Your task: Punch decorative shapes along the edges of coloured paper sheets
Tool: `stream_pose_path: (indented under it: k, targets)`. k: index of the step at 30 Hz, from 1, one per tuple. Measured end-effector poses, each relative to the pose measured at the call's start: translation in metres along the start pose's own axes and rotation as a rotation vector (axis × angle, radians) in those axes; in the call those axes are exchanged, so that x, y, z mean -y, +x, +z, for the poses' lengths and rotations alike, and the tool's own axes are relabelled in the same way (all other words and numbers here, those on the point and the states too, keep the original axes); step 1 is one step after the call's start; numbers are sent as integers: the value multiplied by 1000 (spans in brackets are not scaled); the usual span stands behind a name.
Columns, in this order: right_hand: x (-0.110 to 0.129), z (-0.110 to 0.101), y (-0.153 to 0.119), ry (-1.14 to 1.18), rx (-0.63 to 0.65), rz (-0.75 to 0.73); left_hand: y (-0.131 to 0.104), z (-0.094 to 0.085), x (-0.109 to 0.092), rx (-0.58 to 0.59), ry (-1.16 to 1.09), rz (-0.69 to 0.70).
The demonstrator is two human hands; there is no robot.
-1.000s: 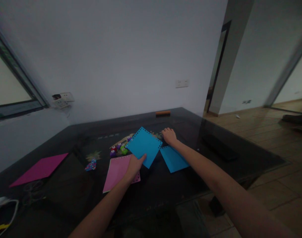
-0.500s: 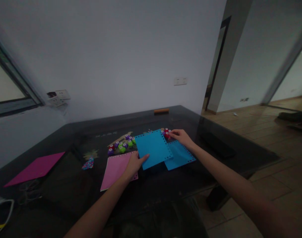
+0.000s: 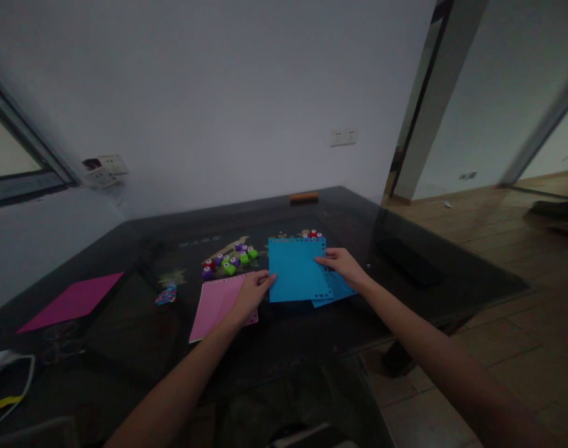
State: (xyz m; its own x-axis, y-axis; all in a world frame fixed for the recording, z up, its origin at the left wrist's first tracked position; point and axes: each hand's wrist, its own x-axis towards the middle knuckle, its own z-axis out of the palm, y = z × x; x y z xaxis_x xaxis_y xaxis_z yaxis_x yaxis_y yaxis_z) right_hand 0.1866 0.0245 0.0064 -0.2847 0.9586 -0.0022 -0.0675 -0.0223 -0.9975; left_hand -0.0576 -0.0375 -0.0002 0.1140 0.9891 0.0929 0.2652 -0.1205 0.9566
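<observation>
A blue sheet of paper [image 3: 295, 270] with holes punched along its edges is held up between both hands. My left hand [image 3: 253, 291] pinches its left edge, thumb in front. On the right edge, my right hand [image 3: 340, 264] grips the same sheet with thumb and fingers. Behind and to the right, a second blue sheet [image 3: 342, 290] lies on the table, partly covered. Under my left forearm rests a pink sheet [image 3: 218, 305] with a similar punched edge. Small purple, green and red hole punches [image 3: 230, 264] cluster beyond it; several more punches [image 3: 313, 234] stand behind the held sheet.
The dark glossy table [image 3: 172, 236] meets a white wall. A magenta sheet [image 3: 73, 300] lies at left, near a small colourful patterned piece [image 3: 167, 294]. Farther back is an orange-brown bar [image 3: 304, 197]; a black slab [image 3: 409, 261] lies at right. A white cable [image 3: 29, 379] is lower left.
My right hand has come away from the red hole punch and now holds the right edge of the blue sheet. The sheet has turned straighter and shifted right, covering more of the second one.
</observation>
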Motion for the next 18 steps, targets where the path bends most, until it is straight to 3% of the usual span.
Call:
stream_pose_path:
  k: [18]
  targets:
    - [-8,-9,7,-75,-91,-78,-1,3,-1,-39,63,62]
